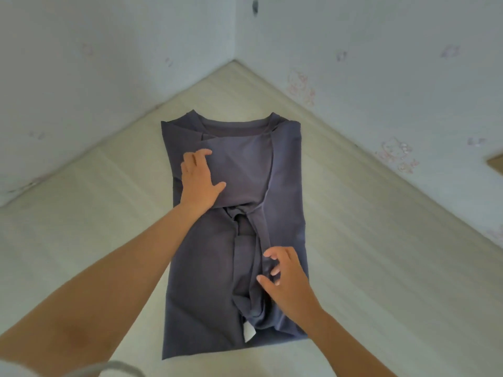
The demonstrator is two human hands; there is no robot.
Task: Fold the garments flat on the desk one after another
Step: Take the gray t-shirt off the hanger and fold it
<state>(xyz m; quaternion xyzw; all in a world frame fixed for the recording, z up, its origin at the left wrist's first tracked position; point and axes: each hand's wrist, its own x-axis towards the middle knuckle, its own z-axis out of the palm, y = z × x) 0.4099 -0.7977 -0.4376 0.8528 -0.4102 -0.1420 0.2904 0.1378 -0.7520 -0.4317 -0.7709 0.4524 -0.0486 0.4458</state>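
Observation:
A slate-blue T-shirt (212, 268) lies on the pale wooden desk (367, 240), collar toward the far corner, both sides folded in so it forms a long rectangle. My left hand (200, 179) presses flat on the folded-in left sleeve near the chest. Lower down, my right hand (285, 276) hovers at the bunched middle seam, fingers loosely curled and touching the cloth. A white label (249, 331) pokes out near the hem.
The desk sits in a corner between two pale walls (381, 63) marked with faint pink scribbles. A brown edge (496, 163) shows at the far right. Something grey and white (117, 370) lies at the bottom left.

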